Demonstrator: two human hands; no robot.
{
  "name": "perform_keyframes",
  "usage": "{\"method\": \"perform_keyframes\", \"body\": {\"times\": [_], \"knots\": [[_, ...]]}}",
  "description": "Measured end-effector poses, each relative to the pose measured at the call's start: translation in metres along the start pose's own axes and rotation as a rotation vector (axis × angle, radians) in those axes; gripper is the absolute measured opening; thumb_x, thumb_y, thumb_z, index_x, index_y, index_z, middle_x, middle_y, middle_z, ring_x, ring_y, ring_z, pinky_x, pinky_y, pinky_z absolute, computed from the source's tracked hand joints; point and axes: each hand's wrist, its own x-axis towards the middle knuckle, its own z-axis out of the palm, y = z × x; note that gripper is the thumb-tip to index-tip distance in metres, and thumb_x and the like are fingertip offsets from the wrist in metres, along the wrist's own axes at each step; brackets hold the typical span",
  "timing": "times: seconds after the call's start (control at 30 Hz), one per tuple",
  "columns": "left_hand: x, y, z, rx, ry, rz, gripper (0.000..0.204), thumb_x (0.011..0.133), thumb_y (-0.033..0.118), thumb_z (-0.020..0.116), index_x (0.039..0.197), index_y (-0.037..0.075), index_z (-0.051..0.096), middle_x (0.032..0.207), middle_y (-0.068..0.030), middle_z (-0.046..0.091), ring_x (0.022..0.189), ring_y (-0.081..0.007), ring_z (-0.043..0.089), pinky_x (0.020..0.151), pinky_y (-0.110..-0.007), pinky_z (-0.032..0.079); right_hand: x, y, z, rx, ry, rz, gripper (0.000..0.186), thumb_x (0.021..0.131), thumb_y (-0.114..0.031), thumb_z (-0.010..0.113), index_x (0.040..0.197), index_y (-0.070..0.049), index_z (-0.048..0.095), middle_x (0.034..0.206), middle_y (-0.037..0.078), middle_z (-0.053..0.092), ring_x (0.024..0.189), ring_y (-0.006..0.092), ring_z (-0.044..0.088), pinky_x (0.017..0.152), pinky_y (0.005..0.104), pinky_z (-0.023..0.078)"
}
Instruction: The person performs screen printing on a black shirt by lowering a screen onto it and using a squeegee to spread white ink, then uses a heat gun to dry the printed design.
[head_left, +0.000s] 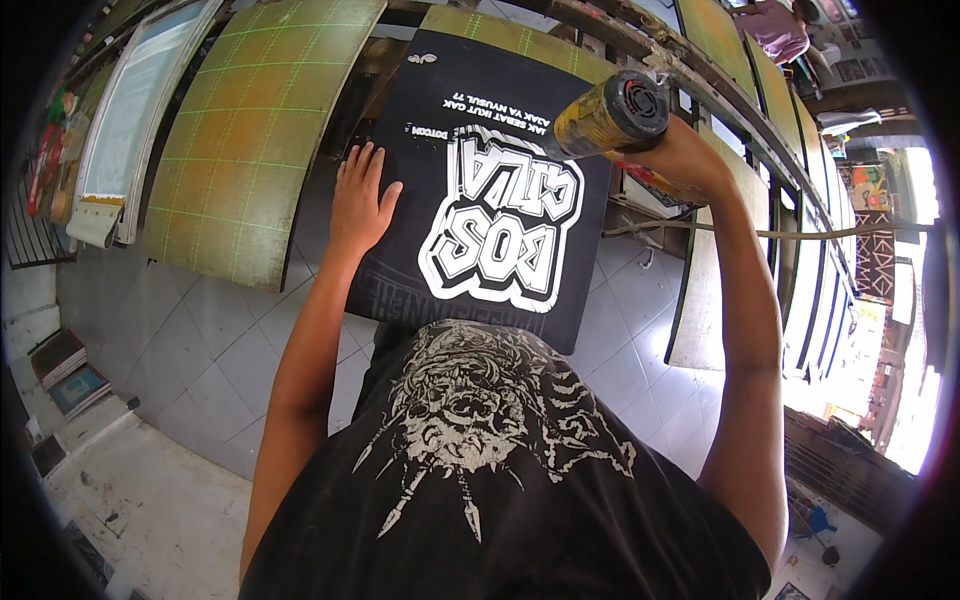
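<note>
A black T-shirt (pixel 400 245), spread flat over a board in front of me, carries a large white lettered print (pixel 500 225) with smaller white print above it. My right hand (pixel 682 160) is wrapped round the handle of a yellow and black heat gun (pixel 600 115). Its nozzle points left and down over the print's upper right part, apparently apart from the cloth. At the shirt's left edge, my left hand (pixel 365 200) lies flat with fingers stretched and thumb apart, holding nothing. The heat gun's body hides part of my right fingers.
Left of the shirt lies a yellow-green board (pixel 250 140) with grid lines, then a framed printing screen (pixel 135 110). More boards (pixel 700 300) stand along the right. A cable (pixel 800 234) runs off to the right. Another person (pixel 785 30) is at the far right.
</note>
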Motion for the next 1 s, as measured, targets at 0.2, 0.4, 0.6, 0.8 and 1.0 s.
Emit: {"method": "perform_keyframes", "body": {"times": [0.2, 0.4, 0.6, 0.8, 1.0], "knots": [[-0.001, 0.000, -0.001, -0.004, 0.004, 0.012, 0.059, 0.100, 0.041, 0.050, 0.142, -0.001, 0.044, 0.150, -0.0224, 0.041, 0.142, -0.0412, 0.032, 0.117, -0.053, 0.026, -0.004, -0.008, -0.001, -0.015, 0.009, 0.044, 0.051, 0.078, -0.012, 0.081, 0.125, -0.004, 0.063, 0.117, 0.012, 0.070, 0.105, 0.0194, 0.065, 0.097, 0.0343, 0.049], [0.000, 0.001, 0.001, 0.010, 0.015, 0.015, 0.060, 0.100, 0.041, 0.049, 0.144, 0.000, 0.044, 0.151, -0.0212, 0.040, 0.143, -0.0406, 0.032, 0.117, -0.053, 0.025, -0.011, 0.005, -0.001, -0.007, 0.035, 0.072, 0.050, 0.078, -0.015, 0.081, 0.124, -0.004, 0.064, 0.117, 0.013, 0.070, 0.105, 0.0196, 0.065, 0.098, 0.0342, 0.049], [-0.001, -0.001, 0.000, 0.003, -0.006, 0.005, 0.060, 0.099, 0.040, 0.050, 0.144, 0.000, 0.043, 0.151, -0.0211, 0.041, 0.143, -0.0405, 0.032, 0.117, -0.052, 0.025, -0.006, 0.006, 0.000, -0.032, 0.012, 0.090, 0.047, 0.079, -0.015, 0.081, 0.122, -0.003, 0.065, 0.116, 0.012, 0.070, 0.104, 0.0193, 0.065, 0.096, 0.0336, 0.049], [0.001, 0.002, -0.001, 0.003, -0.034, 0.024, 0.063, 0.098, 0.041, 0.053, 0.145, 0.001, 0.041, 0.152, -0.0201, 0.039, 0.144, -0.0402, 0.031, 0.117, -0.053, 0.024, -0.015, 0.039, -0.006, -0.045, 0.042, 0.048, 0.045, 0.083, -0.025, 0.078, 0.123, -0.009, 0.065, 0.114, 0.011, 0.071, 0.102, 0.0201, 0.066, 0.094, 0.0353, 0.049], [0.001, 0.003, -0.004, 0.057, -0.084, 0.031, 0.070, 0.095, 0.046, 0.057, 0.149, 0.006, 0.038, 0.156, -0.0186, 0.034, 0.146, -0.0400, 0.027, 0.117, -0.056, 0.021, -0.015, 0.018, -0.008, -0.059, 0.001, 0.116, 0.045, 0.084, -0.024, 0.077, 0.125, -0.010, 0.065, 0.116, 0.012, 0.071, 0.105, 0.0224, 0.066, 0.095, 0.0364, 0.048]]}}
